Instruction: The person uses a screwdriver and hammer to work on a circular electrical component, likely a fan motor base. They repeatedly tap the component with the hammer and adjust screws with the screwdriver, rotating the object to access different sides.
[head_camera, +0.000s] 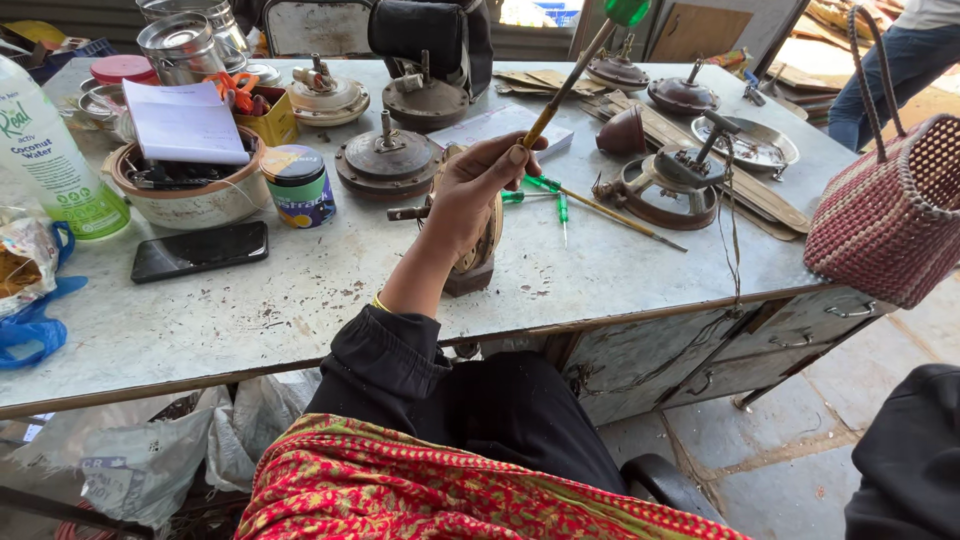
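Screwdriver (570, 80) pinched upright in the left hand (470, 195), above the round motor part (478, 245) on the counter (300, 290); a steadier, lower grip would help. Right hand unseen.

A repair workshop is shown. A worn, scratched metal table (300, 290) is crowded with dismantled fan motors (387, 162), and green-handled screwdrivers (560, 205) are laid among them. Metal drawers (800, 340) are fitted below, and a stone-paved floor (800, 450) is seen.
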